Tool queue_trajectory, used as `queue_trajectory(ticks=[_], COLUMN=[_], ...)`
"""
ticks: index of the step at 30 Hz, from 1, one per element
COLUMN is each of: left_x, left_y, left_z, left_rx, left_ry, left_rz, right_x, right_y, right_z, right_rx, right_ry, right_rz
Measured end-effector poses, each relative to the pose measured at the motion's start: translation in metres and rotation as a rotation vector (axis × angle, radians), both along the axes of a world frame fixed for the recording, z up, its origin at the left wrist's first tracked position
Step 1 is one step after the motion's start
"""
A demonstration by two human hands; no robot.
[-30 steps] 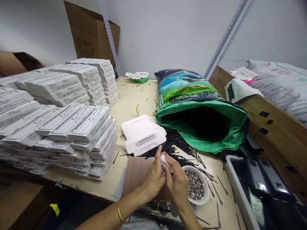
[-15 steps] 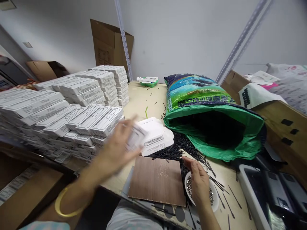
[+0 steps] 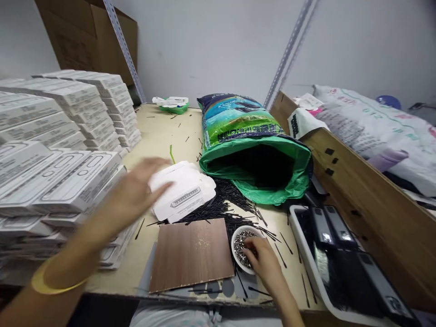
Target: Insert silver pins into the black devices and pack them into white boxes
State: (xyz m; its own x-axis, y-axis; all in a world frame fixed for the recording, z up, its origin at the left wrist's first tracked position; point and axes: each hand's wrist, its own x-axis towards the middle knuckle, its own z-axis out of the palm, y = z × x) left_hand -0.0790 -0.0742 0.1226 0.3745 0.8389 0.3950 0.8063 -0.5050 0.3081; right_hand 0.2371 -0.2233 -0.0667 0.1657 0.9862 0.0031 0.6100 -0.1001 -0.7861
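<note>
Left hand (image 3: pixel 145 181) was spread near flat white cartons (image 3: pixel 189 186); right hand (image 3: pixel 264 259) overlay metal pieces (image 3: pixel 240 244), its grip indiscernible

At the back we see a pale wall (image 3: pixel 211 50) and two metal posts (image 3: pixel 122 45) full of little holes. A big brown box (image 3: pixel 76 43) is behind the left post. Near the wall we spot a green dish (image 3: pixel 179 109) with white papers (image 3: pixel 172 101) on top, and nearer to us a thin green strip (image 3: pixel 172 154). We also see a bright bag (image 3: pixel 235 116) lying down, its green mouth wide open and dark inside. On our right is a white tray (image 3: pixel 310 259) with shiny dark things (image 3: pixel 322 226) in it. Beside it stands a long brown carton (image 3: pixel 371 206), and past that we see a white sack (image 3: pixel 354 109), a purple thing (image 3: pixel 388 158) and a round blue thing (image 3: pixel 388 101).
</note>
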Motion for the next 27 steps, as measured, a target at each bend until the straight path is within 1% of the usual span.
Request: queue_trajectory(ticks=[2, 3, 4, 5, 6, 7, 9, 12, 15, 17, 19, 20, 22, 24, 27], left_x=[0.055, 0.079, 0.101, 0.122, 0.142, 0.162, 0.201, 0.258, 0.311, 0.337, 0.352, 0.353, 0.344, 0.321, 0.272], left_y=[0.015, 0.027, 0.041, 0.056, 0.071, 0.085, 0.109, 0.132, 0.138, 0.137, 0.136, 0.136, 0.140, 0.145, 0.144], left_z=[-0.046, -0.070, -0.092, -0.111, -0.127, -0.138, -0.151, -0.156, -0.160, -0.164, -0.168, -0.169, -0.171, -0.171, -0.169], left_rx=[-0.232, -0.308, -0.365, -0.388, -0.401, -0.405, -0.395, -0.371, -0.358, -0.364, -0.389, -0.414, -0.490, -0.594, -0.741], left_ry=[-0.012, -0.011, -0.019, -0.021, -0.020, -0.020, -0.015, -0.006, -0.002, -0.008, -0.024, -0.035, -0.057, -0.083, -0.175], left_rz=[-0.163, -0.201, -0.234, -0.264, -0.292, -0.318, -0.347, -0.410, -0.480, -0.469, -0.421, -0.393, -0.337, -0.289, -0.249], right_x=[-0.005, -0.007, -0.009, -0.010, -0.011, -0.012, -0.013, -0.019, -0.024, -0.025, -0.025, -0.024, -0.023, -0.022, -0.020], right_y=[-0.003, -0.003, -0.003, -0.002, -0.002, -0.001, -0.001, -0.001, 0.000, 0.001, 0.001, 0.001, 0.001, 0.001, 0.001], right_z=[-0.011, -0.015, -0.018, -0.020, -0.022, -0.022, -0.021, -0.017, -0.015, -0.016, -0.016, -0.016, -0.015, -0.013, -0.012], right_rx=[0.050, 0.076, 0.098, 0.118, 0.135, 0.153, 0.184, 0.195, 0.217, 0.249, 0.267, 0.266, 0.244, 0.217, 0.196], right_ry=[-0.195, -0.250, -0.281, -0.295, -0.304, -0.311, -0.325, -0.339, -0.350, -0.349, -0.344, -0.341, -0.331, -0.314, -0.290], right_rz=[0.049, 0.058, 0.059, 0.066, 0.072, 0.079, 0.073, 0.006, -0.046, -0.051, -0.053, -0.056, -0.066, -0.070, -0.060])
